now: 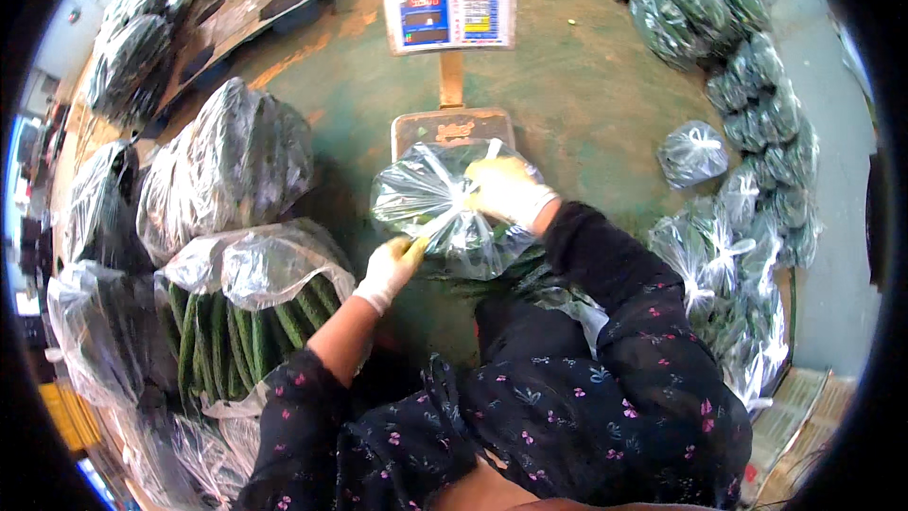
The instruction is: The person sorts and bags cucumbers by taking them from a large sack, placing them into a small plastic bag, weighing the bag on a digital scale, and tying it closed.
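Note:
A clear plastic bag (416,187) with green contents rests at the near side of the platform scale (407,135), its film gathered into creases toward the middle. My right hand (511,191), in a pale glove, closes on the gathered neck, where a white end of plastic sticks up. Lower and to the left, my left hand (394,270), gloved too, pinches the film at the bag's near-left edge. The scale's display panel (449,17) stands on a post behind the platform. Left of my left forearm lies an open bag of long green cucumbers (232,341).
Large filled plastic bags (227,166) crowd the left side. A wooden board (241,14) with more bags lies at the far left. Tied bags line the right wall (837,255), and a single small tied bag (693,153) sits apart on the green floor (586,85).

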A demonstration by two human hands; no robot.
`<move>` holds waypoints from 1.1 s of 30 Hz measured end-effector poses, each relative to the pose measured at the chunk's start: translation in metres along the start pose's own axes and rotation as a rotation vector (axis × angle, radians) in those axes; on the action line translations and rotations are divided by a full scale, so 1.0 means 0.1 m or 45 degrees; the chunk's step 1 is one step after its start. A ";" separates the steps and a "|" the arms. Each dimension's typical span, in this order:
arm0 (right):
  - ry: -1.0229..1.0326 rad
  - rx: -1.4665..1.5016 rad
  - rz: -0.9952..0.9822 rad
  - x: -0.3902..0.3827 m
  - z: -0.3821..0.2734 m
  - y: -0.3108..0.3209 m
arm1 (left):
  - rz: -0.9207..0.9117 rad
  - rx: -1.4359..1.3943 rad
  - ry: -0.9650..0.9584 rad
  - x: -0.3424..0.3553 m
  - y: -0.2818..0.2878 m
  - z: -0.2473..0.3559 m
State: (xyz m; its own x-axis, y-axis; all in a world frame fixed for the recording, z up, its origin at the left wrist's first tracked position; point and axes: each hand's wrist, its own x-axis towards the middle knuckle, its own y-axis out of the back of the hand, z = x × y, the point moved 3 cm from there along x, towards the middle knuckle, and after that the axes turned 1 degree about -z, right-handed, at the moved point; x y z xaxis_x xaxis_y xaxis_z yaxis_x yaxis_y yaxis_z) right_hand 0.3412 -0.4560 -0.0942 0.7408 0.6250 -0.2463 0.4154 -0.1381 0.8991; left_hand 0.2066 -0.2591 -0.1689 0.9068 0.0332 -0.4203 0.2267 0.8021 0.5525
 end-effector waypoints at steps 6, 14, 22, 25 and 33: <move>-0.085 -0.237 0.123 0.15 -0.15 -0.49 | -0.757 -0.990 0.818 -0.29 -0.78 -0.41; 0.038 0.325 -0.046 -0.02 -0.23 -0.48 | -1.737 -3.221 1.203 0.10 -1.36 -1.33; -0.218 1.407 0.142 -0.65 0.40 -0.67 | -0.074 -0.984 0.643 -0.56 -0.75 0.50; -0.452 1.746 0.272 -0.91 0.65 -0.47 | -0.084 -1.001 0.386 -0.50 -0.77 0.68; -0.790 1.331 0.768 -0.70 2.07 0.40 | -0.419 -1.015 0.141 -0.51 -0.39 0.83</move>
State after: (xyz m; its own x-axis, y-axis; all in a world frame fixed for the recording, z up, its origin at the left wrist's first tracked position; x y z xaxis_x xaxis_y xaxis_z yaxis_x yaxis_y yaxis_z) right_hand 0.4153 -0.6644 -0.1154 0.9468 -0.1475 -0.2860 -0.0578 -0.9523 0.2996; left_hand 0.1814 -0.3412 -0.1091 0.7899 -0.2491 -0.5604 0.1172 0.9583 -0.2608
